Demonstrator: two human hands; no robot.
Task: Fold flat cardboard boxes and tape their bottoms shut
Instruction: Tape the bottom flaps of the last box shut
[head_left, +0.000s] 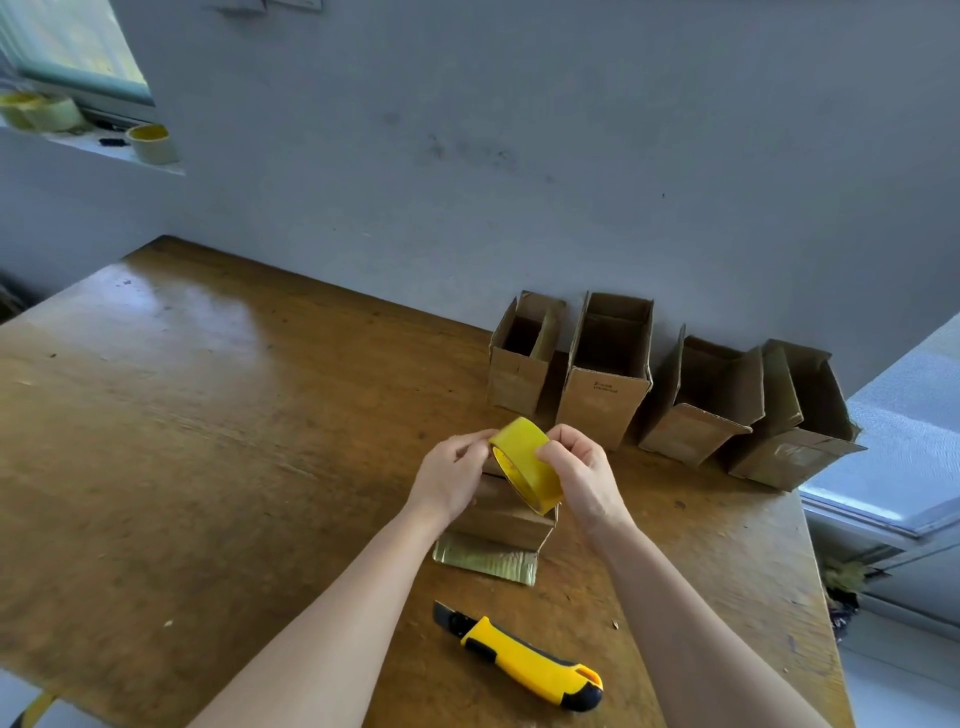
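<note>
A yellow tape roll is held up between both hands above a small cardboard box standing on the wooden table. My left hand pinches the roll's left edge. My right hand grips its right side, thumb on the outer band. The box's lower flap, covered in shiny tape, lies flat toward me. Most of the box top is hidden behind the roll and hands.
Several folded open boxes stand in a row along the wall at the back right. A yellow and black utility knife lies near the front edge. More tape rolls sit on the window ledge at upper left.
</note>
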